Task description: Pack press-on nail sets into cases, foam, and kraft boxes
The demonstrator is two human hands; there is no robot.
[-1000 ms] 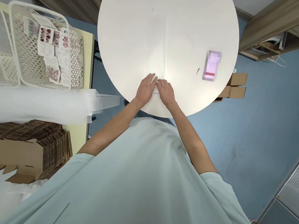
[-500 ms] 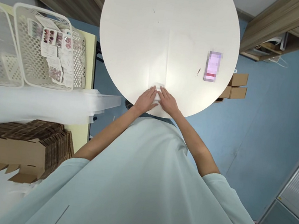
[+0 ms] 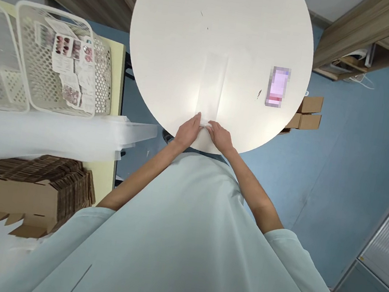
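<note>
A long strip of thin, translucent white packing sheet [image 3: 211,87] lies on the round white table [image 3: 173,40], running away from my body. Its near end looks folded or rolled over between my hands, close to the table's front edge. My left hand [image 3: 188,130] pinches the left corner of that end with closed fingers. At the right corner, my right hand [image 3: 220,136] has its fingers curled and closed on the same sheet. Whether anything is wrapped inside the fold I cannot make out.
A blurred pinkish phone-like rectangle [image 3: 277,86] lies on the table's right side. To the left, a yellow table [image 3: 102,166] bears white plastic baskets [image 3: 96,85] holding nail sets, stacked white sheets [image 3: 53,137] and flattened cardboard boxes [image 3: 8,194]. Small cardboard boxes [image 3: 311,113] stand right of the round table.
The strip has slid toward me and slightly right, so its far end is nearer. My hands have gone from lying flat on its near end to pinching its corners.
</note>
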